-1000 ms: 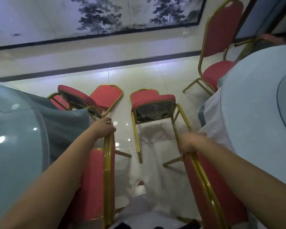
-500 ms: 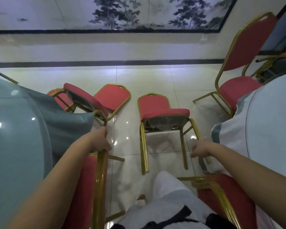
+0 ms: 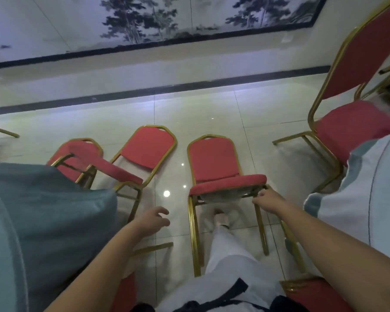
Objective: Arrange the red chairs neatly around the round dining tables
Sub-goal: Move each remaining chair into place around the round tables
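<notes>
- While my right hand (image 3: 265,199) grips the front frame corner of the red padded chair with a gold metal frame (image 3: 214,163), which lies on its back mid-way across the glossy tiled floor (image 3: 212,118) between the teal-clothed table (image 3: 43,221) and the pale-clothed round table (image 3: 369,210), I judge the step is righting it.
- My left hand (image 3: 152,221) hangs loose-fingered, holding nothing, near its other front leg.
- Next, I reckon: catch that leg and tip it upright.

No text, label, brand, number or sign can be read anywhere here; the long black-framed ink painting of trees (image 3: 158,21) on the wall carries no legible writing.
</notes>
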Tool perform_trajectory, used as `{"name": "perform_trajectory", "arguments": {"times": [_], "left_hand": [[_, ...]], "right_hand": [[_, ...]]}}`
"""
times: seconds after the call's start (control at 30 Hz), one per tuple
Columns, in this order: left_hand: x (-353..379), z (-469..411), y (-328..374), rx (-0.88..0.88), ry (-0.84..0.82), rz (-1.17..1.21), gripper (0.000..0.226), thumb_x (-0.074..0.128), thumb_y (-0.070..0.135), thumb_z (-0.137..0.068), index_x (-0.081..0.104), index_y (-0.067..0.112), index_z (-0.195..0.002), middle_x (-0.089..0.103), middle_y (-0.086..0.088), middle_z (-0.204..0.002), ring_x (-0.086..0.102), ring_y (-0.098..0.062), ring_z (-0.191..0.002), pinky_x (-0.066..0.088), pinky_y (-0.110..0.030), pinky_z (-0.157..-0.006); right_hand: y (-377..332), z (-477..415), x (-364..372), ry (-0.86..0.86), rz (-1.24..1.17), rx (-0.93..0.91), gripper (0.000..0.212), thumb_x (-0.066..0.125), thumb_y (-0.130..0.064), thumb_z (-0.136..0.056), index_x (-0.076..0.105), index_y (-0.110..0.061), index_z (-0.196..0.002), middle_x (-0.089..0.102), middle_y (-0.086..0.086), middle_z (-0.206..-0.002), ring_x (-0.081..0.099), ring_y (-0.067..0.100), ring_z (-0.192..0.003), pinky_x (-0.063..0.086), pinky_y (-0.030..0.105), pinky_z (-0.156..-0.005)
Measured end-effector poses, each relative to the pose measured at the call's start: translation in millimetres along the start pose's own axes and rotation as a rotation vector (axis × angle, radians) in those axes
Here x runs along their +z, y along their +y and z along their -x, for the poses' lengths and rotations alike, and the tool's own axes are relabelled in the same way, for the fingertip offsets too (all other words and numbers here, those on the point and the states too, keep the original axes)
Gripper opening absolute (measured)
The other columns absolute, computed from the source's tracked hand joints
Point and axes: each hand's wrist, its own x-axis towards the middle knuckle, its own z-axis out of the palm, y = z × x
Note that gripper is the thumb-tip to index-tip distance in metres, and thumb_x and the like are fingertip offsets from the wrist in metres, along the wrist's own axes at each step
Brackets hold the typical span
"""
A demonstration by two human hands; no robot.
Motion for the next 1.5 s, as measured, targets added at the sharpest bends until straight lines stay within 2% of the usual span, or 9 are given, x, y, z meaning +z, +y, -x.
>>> {"name": "perform_trajectory", "arguments": {"times": [0.07,0.27,0.53,0.8,0.9,1.03,1.23,1.37,1.5], "left_hand": [[-11.1,-25.3,20.2,-0.069,-0.038,0.028,0.045,0.061,0.020,-0.093,0.051,0.017,-0.137,0.054,-0.011,-0.134,0.053,-0.019,-0.109,0.041,-0.028,-0.084],[-49.2,-112.7,63.5,-0.168,0.031,0.076,0.039,0.057,0.016,-0.096,0.053,0.009,-0.134,0.051,-0.015,-0.136,0.051,-0.026,-0.115,0.039,-0.031,-0.088],[-43.5,-228.3,91.4,-0.182,0.026,0.088,0.030,0.062,0.025,-0.090,0.063,0.017,-0.118,0.062,-0.009,-0.116,0.056,-0.023,-0.099,0.045,-0.033,-0.085],[9.6,-346.0,74.3,-0.470,-0.156,0.310,0.047,0.064,0.033,-0.091,0.057,0.006,-0.127,0.059,-0.011,-0.124,0.056,-0.030,-0.108,0.047,-0.038,-0.093],[33.1,-377.1,68.9,-0.653,-0.232,0.408,0.064,0.065,0.048,-0.087,0.047,0.007,-0.133,0.055,-0.015,-0.130,0.055,-0.034,-0.115,0.047,-0.045,-0.098],[67.6,-413.6,65.4,-0.792,-0.335,0.602,0.058,0.068,0.046,-0.085,0.052,0.011,-0.128,0.067,-0.016,-0.112,0.066,-0.035,-0.099,0.053,-0.047,-0.090],[90.2,-459.2,44.1,-0.777,-0.368,0.643,0.061,0.072,0.039,-0.085,0.051,0.007,-0.133,0.065,-0.025,-0.119,0.062,-0.044,-0.109,0.046,-0.057,-0.100],[94.3,-456.5,29.7,-0.767,-0.388,0.741,0.069,0.079,0.046,-0.073,0.053,0.012,-0.127,0.071,-0.024,-0.106,0.069,-0.043,-0.094,0.056,-0.053,-0.081],[79.2,-453.0,41.4,-0.703,-0.362,0.819,0.068,0.078,0.040,-0.070,0.053,0.009,-0.124,0.072,-0.025,-0.099,0.071,-0.043,-0.085,0.058,-0.049,-0.067]], "right_hand": [[3.8,-22.7,-12.0,-0.010,-0.051,0.060,0.022,0.061,-0.025,-0.087,0.065,-0.011,-0.103,0.062,0.007,-0.108,0.062,0.024,-0.097,0.049,0.033,-0.079],[-7.0,-85.1,-45.8,-0.012,-0.037,0.172,0.016,0.059,-0.030,-0.088,0.059,-0.015,-0.082,0.059,0.004,-0.079,0.054,0.019,-0.068,0.038,0.029,-0.060],[-24.6,-173.5,-39.4,0.019,-0.151,0.269,0.058,0.061,-0.047,-0.082,0.057,-0.016,-0.131,0.064,0.007,-0.123,0.061,0.027,-0.106,0.051,0.039,-0.091],[-0.6,-279.6,-24.0,0.065,-0.133,0.523,0.086,0.068,-0.056,-0.080,0.035,-0.015,-0.148,0.044,0.014,-0.147,0.050,0.036,-0.126,0.052,0.041,-0.086],[14.0,-323.5,-21.0,-0.032,-0.168,0.639,0.085,0.073,-0.057,-0.077,0.044,-0.010,-0.142,0.051,0.018,-0.139,0.057,0.039,-0.115,0.052,0.051,-0.095],[29.3,-365.2,-16.2,-0.217,-0.225,0.776,0.070,0.073,-0.059,-0.076,0.049,-0.014,-0.124,0.059,0.013,-0.103,0.061,0.033,-0.082,0.055,0.035,-0.055],[59.3,-403.1,-5.7,-0.325,-0.295,0.847,0.065,0.076,-0.059,-0.074,0.057,-0.015,-0.119,0.066,0.014,-0.099,0.067,0.034,-0.083,0.053,0.040,-0.063],[65.0,-407.7,2.0,-0.442,-0.244,0.806,0.083,0.087,-0.044,-0.067,0.050,-0.009,-0.134,0.065,0.018,-0.108,0.067,0.037,-0.092,0.056,0.049,-0.081],[54.7,-406.6,-14.6,-0.287,-0.280,0.713,0.091,0.092,-0.039,-0.060,0.050,-0.007,-0.134,0.063,0.016,-0.109,0.066,0.035,-0.088,0.056,0.046,-0.074]]}}
